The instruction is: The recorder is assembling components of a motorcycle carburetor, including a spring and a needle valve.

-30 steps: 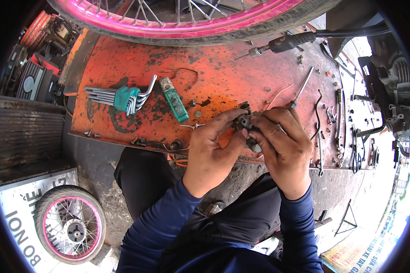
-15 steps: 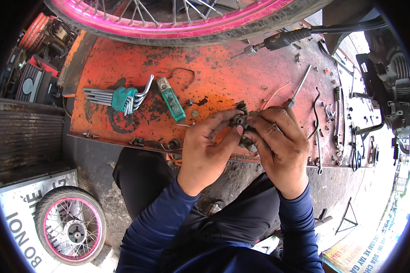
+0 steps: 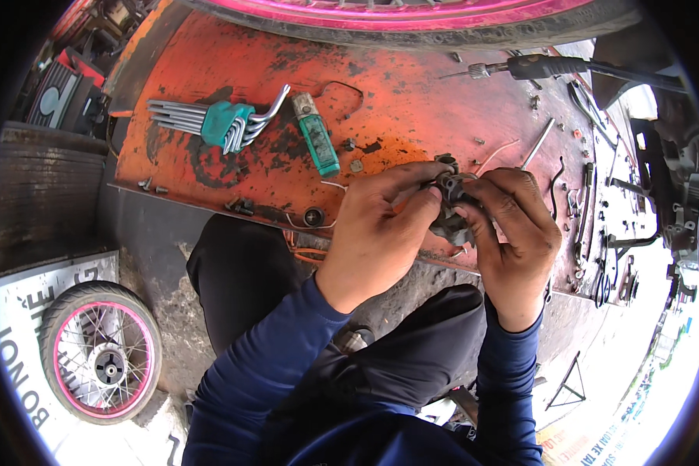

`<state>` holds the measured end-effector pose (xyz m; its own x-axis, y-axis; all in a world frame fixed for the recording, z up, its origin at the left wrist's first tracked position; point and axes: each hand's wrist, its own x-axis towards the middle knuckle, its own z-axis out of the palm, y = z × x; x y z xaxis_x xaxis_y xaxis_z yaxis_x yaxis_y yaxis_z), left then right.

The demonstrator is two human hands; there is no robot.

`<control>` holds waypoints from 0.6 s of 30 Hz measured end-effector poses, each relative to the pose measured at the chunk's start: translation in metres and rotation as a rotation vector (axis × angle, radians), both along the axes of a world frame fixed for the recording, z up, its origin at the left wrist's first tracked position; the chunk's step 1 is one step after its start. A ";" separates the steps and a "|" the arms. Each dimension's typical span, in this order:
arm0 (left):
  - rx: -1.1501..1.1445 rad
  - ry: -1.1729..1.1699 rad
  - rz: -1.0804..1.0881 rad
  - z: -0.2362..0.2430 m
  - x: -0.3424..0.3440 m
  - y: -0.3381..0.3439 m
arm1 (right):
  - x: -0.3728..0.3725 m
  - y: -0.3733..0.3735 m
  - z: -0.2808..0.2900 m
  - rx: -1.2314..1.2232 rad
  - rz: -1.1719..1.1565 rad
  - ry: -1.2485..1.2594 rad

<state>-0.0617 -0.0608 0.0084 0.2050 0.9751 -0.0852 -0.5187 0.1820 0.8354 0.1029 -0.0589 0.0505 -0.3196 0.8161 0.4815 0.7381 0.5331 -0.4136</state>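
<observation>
A small, grimy metal carburetor (image 3: 452, 223) is held between my two hands above the front edge of the orange worktop. My left hand (image 3: 384, 229) closes on its left side, thumb and fingers pressed against the body. From the right, my right hand (image 3: 516, 225) pinches its upper part with thumb and fingertips. The fingers hide much of the carburetor. Just beyond my right fingers, a screwdriver (image 3: 539, 142) lies with its shaft showing and its handle hidden. A thin pale wire (image 3: 495, 155) lies beside it.
The scratched worktop (image 3: 233, 70) carries a hex key set (image 3: 224, 126) in a teal holder, a green-handled tool (image 3: 316, 140) and scattered screws. A pink-rimmed wheel (image 3: 412, 17) overhangs the far side. A cable end (image 3: 481, 71) hangs at upper right. Another wheel (image 3: 105, 353) stands lower left.
The view has shifted, so the worktop things sit further right and higher in it. Both hands still grip the carburetor, which now shows more of its lower body.
</observation>
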 end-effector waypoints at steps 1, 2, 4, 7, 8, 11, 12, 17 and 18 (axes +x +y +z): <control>0.006 0.037 0.006 0.000 -0.001 0.000 | -0.001 0.000 -0.001 0.000 -0.013 -0.008; 0.012 0.074 0.011 0.000 -0.002 0.000 | -0.002 -0.001 0.000 -0.017 -0.025 -0.015; -0.010 0.059 0.013 -0.001 0.000 0.001 | -0.001 0.000 0.003 -0.017 -0.021 -0.022; -0.020 0.073 0.006 -0.001 0.000 0.002 | -0.001 0.001 0.003 -0.025 -0.016 -0.025; -0.008 0.101 -0.003 0.000 -0.001 0.003 | -0.001 0.000 0.003 -0.022 -0.027 -0.030; -0.047 0.078 -0.043 0.001 -0.003 0.004 | -0.002 -0.001 0.003 -0.028 -0.042 -0.039; -0.046 0.077 -0.043 0.003 -0.004 0.005 | -0.001 -0.001 0.003 -0.013 -0.033 -0.046; -0.075 0.039 -0.061 0.003 -0.003 0.004 | -0.001 -0.001 0.001 0.014 -0.006 -0.040; -0.074 0.040 -0.062 0.003 -0.002 0.004 | -0.001 -0.001 0.000 0.015 -0.008 -0.030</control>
